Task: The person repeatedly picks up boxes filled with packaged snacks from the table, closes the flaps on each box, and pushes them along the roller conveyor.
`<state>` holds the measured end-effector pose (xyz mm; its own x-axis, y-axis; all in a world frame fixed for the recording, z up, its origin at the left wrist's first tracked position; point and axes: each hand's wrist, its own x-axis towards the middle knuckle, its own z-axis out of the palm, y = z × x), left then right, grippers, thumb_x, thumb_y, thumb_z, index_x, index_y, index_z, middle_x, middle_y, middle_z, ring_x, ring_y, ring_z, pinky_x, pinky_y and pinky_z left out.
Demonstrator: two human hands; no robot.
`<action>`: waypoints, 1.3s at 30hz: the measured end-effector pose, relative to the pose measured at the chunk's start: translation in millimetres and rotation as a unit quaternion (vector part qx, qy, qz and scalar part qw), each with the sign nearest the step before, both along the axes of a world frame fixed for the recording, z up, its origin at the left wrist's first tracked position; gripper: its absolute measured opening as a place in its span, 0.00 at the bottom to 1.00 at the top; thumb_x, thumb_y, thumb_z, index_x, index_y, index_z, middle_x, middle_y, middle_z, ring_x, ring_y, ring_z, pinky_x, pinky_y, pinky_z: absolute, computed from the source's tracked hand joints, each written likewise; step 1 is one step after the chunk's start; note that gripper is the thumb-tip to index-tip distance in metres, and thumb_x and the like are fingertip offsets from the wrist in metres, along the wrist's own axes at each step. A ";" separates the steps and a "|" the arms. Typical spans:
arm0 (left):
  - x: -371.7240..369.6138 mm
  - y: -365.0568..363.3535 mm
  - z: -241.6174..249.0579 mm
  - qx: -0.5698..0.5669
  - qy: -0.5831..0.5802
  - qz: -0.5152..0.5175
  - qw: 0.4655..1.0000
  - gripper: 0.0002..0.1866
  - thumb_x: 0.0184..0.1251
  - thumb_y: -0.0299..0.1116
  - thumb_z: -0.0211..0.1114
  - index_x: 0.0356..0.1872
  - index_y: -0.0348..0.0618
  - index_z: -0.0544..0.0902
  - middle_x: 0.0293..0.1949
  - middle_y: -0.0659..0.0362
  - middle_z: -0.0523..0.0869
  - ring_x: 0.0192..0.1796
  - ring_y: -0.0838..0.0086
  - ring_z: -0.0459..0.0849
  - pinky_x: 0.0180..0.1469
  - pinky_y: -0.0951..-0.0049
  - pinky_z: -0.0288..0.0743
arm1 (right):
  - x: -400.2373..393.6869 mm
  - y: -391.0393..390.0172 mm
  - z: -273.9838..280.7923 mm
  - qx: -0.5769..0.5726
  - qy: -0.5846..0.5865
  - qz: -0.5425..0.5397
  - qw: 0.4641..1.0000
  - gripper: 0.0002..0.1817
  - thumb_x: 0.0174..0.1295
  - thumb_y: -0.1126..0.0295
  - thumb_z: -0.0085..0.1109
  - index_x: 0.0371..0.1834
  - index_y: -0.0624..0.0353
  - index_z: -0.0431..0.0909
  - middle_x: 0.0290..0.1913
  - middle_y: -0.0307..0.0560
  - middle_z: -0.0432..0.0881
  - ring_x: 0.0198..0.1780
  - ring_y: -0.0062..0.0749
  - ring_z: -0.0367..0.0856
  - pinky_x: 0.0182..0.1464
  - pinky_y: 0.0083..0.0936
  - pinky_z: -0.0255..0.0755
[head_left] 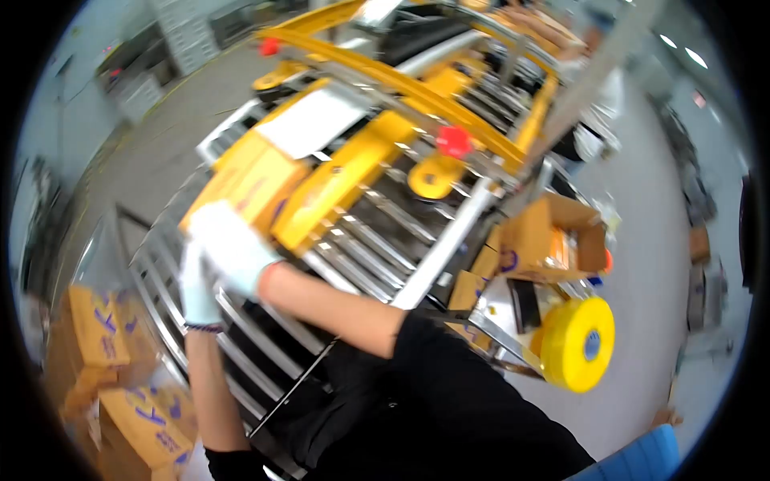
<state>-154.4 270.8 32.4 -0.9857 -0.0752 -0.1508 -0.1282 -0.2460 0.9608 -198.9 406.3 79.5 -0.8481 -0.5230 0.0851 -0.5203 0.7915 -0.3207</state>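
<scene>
My right hand (234,250), in a white glove with an orange cuff, overlaps the near end of a cardboard box (249,180). The box sits on a roller conveyor (361,260), its far part under the yellow frame of the machine. A white sheet-like surface (314,120) covers the far part of its top. Close beside the right hand, and partly behind it, is my left hand (197,284), gloved in white with a dark cuff. Motion smears the fingers of both hands.
Printed cardboard boxes (100,329) stand at the lower left. To the right are an open carton (533,232) with items inside and a large yellow tape roll (579,345). Yellow guide wheels (435,176) flank the conveyor. Another person (597,120) stands beyond the machine.
</scene>
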 end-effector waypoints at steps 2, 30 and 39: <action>9.2 -11.2 -13.1 -0.021 -0.044 -0.113 0.992 0.23 0.83 0.43 0.58 0.68 0.38 0.77 0.56 0.55 0.87 0.54 0.71 0.88 0.55 0.70 0.85 | 6.0 30.7 -19.3 -0.158 0.155 -0.024 0.975 0.16 0.59 0.69 0.61 0.50 0.57 0.80 0.48 0.57 0.83 0.53 0.51 0.82 0.59 0.45 0.75; 186.0 -199.0 111.8 -0.471 0.127 -0.002 0.873 0.23 0.59 0.28 0.78 0.56 0.41 0.84 0.78 0.44 0.70 0.76 0.56 0.75 0.78 0.59 0.66 | 68.1 -69.9 -13.0 -0.156 0.071 0.405 0.898 0.35 0.61 0.61 0.73 0.73 0.52 0.76 0.68 0.44 0.82 0.73 0.39 0.76 0.80 0.46 0.60; 87.8 -227.5 15.2 -0.617 0.263 0.167 0.723 0.19 0.61 0.25 0.76 0.51 0.36 0.80 0.56 0.47 0.81 0.62 0.52 0.79 0.67 0.57 0.72 | 28.7 -112.3 18.1 -0.134 0.134 0.269 0.944 0.45 0.55 0.57 0.76 0.77 0.56 0.68 0.78 0.53 0.69 0.78 0.46 0.67 0.81 0.43 0.58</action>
<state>-66.6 43.3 47.6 -0.7785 -0.0796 0.6226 0.2033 0.9065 0.3701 -170.2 294.1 97.6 -0.3942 -0.8017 0.4494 -0.9153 0.2985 -0.2703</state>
